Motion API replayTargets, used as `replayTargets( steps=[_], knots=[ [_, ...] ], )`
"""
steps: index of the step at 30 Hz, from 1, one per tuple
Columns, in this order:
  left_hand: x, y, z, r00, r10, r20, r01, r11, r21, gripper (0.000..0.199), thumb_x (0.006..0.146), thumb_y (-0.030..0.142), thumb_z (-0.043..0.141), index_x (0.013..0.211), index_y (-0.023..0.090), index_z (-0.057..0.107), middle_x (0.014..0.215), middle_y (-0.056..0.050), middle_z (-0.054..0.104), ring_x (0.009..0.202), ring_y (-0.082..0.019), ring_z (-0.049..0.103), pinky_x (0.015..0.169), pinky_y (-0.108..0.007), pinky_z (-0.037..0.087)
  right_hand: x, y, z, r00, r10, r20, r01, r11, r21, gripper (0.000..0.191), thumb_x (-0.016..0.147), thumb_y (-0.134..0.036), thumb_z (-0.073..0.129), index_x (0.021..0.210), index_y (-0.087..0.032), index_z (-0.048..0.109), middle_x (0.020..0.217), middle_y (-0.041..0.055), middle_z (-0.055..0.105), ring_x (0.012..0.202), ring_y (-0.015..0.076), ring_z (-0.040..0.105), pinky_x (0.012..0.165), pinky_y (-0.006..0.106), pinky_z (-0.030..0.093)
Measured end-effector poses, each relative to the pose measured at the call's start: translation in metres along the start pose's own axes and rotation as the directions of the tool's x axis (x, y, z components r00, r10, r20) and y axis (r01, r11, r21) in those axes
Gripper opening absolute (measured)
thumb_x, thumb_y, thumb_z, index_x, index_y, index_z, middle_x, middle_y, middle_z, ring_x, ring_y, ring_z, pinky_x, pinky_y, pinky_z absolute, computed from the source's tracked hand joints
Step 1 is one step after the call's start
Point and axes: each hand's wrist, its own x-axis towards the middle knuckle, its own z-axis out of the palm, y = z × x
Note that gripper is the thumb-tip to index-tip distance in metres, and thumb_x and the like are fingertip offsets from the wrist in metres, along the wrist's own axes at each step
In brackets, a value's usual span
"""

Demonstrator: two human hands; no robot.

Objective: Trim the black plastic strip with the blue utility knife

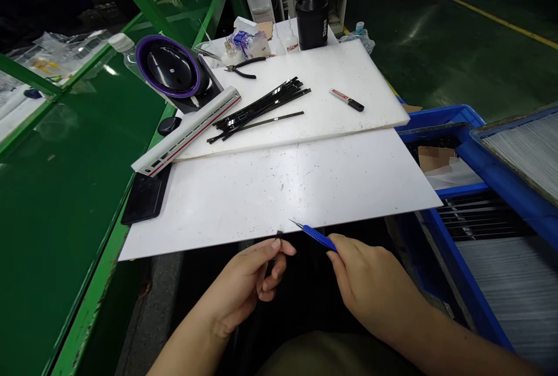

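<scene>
My left hand [257,274] pinches a small dark piece [279,235] between thumb and finger, just off the front edge of the white board [279,190]. To its right my right hand [370,283] is closed round the blue handle of a pointed tool [318,236], whose thin metal tip points left toward the dark piece without touching it. A pile of narrow black strips [257,106] lies on the white foam slab [340,74]. One strip [274,120] lies a little apart, in front of the pile. Small dark specks dot the board.
At the left are a long white bar [187,132], a purple-rimmed fan [168,67] and a black flat device [146,196]. Cutters [246,67], a knife [346,100] and a black bottle [313,15] sit further back. Blue crates [462,190] stand at the right.
</scene>
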Motion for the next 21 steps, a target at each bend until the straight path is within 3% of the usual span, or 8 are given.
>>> replayTargets(
  steps=[3, 11, 21],
  knots=[
    [0.004, 0.000, 0.000, 1.000, -0.006, -0.023, 0.005, 1.000, -0.021, 0.036, 0.090, 0.045, 0.052, 0.093, 0.012, 0.066, 0.064, 0.002, 0.041, 0.049, -0.004, 0.028, 0.044, -0.016, 0.016, 0.002, -0.001, -0.002, 0.999, -0.012, 0.037, 0.013, 1.000, -0.008, 0.024, 0.098, -0.020, 0.036, 0.096, -0.020, 0.060, 0.076, 0.0019, 0.064, 0.063, 0.0190, 0.061, 0.058, 0.032, 0.037],
    [0.006, 0.004, -0.001, 0.999, -0.009, -0.031, 0.010, 0.999, 0.037, 0.030, 0.092, 0.044, 0.052, 0.079, 0.017, 0.049, 0.061, 0.007, 0.026, 0.048, -0.005, 0.017, 0.043, -0.018, 0.011, 0.005, -0.003, -0.007, 0.996, -0.053, 0.078, 0.052, 0.999, 0.018, 0.024, 0.098, -0.023, 0.035, 0.088, -0.022, 0.057, 0.074, 0.0005, 0.063, 0.058, 0.0166, 0.057, 0.055, 0.030, 0.035],
    [0.006, 0.007, 0.000, 0.999, -0.016, -0.046, 0.021, 0.994, 0.108, 0.030, 0.092, 0.043, 0.051, 0.077, 0.018, 0.045, 0.062, 0.006, 0.028, 0.049, -0.005, 0.016, 0.042, -0.018, 0.008, 0.012, -0.002, -0.011, 0.992, -0.097, 0.082, 0.097, 0.995, 0.010, 0.023, 0.098, -0.023, 0.037, 0.085, -0.022, 0.055, 0.070, -0.0014, 0.062, 0.057, 0.0168, 0.057, 0.055, 0.031, 0.033]
  ],
)
